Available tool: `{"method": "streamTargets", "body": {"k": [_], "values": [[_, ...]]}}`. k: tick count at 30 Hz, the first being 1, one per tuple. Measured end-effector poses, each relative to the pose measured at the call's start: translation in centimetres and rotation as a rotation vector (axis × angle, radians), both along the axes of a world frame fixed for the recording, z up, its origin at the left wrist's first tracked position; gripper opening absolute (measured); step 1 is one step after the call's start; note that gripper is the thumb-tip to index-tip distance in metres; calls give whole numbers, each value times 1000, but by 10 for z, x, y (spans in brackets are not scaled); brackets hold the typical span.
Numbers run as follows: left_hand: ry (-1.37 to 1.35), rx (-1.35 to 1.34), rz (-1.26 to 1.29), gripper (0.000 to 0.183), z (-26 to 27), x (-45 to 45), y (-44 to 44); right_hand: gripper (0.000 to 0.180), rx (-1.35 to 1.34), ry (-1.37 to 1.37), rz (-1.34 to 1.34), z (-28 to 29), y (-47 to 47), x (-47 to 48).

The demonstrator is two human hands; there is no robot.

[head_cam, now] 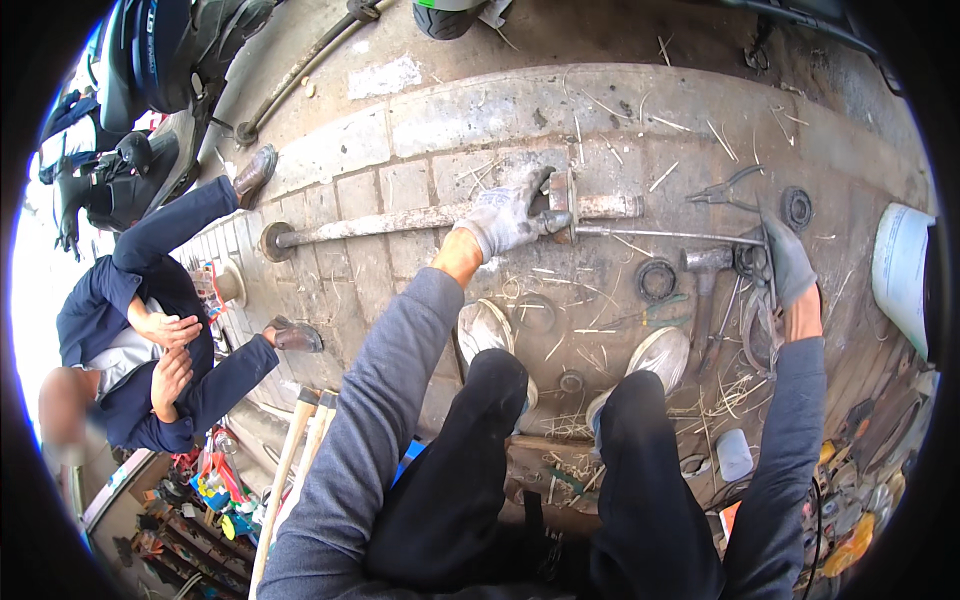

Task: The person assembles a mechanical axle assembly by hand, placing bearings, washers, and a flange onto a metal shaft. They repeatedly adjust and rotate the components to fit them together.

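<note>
My left hand (514, 214), in a pale work glove, rests on a long rusty metal shaft (390, 221) lying on the paving, its fingers around the face of a block-like metal collar (560, 202). My right hand (787, 262), in a grey glove, is at the handle end of a long thin metal rod (667, 235); the rod's far tip meets the collar. How its fingers close is partly hidden. A round flange (276, 241) ends the shaft at the left. Pliers (724, 193), a hammer (706, 261) and a bearing ring (656, 279) lie near my right hand.
A seated person (135, 330) is at the left, hands together. Another ring (796, 208) lies at the right, near a pale blue-white container (900, 270). A second shaft (300, 71) and a tyre (444, 21) are beyond. Wooden handles (289, 457) stand beside my left arm.
</note>
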State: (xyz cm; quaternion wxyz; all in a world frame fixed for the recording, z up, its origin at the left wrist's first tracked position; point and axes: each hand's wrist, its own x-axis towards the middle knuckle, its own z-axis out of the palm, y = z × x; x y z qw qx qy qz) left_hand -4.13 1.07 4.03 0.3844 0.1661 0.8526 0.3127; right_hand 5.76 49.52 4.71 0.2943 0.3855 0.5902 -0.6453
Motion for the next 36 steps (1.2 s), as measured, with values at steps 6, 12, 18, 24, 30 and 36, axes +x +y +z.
{"method": "streamTargets", "body": {"k": [6, 12, 18, 24, 30, 36], "values": [[27, 34, -5, 95, 12, -1, 0, 42, -607, 137, -737, -50, -17, 19], [125, -33, -14, 88, 31, -2, 4, 59, -11, 474, -843, -84, -9, 0], [36, -109, 12, 89, 33, -2, 6, 58, 410, 409, -624, -57, -27, -34], [150, -50, 20, 81, 33, -3, 3, 71, 441, 459, -585, -48, -57, -34], [162, -17, 57, 74, 36, 2, 4, 62, 871, 417, 7, -83, 3, -35], [194, 45, 61, 81, 24, 3, 0, 46, 291, 191, 58, -64, 26, -30]]}}
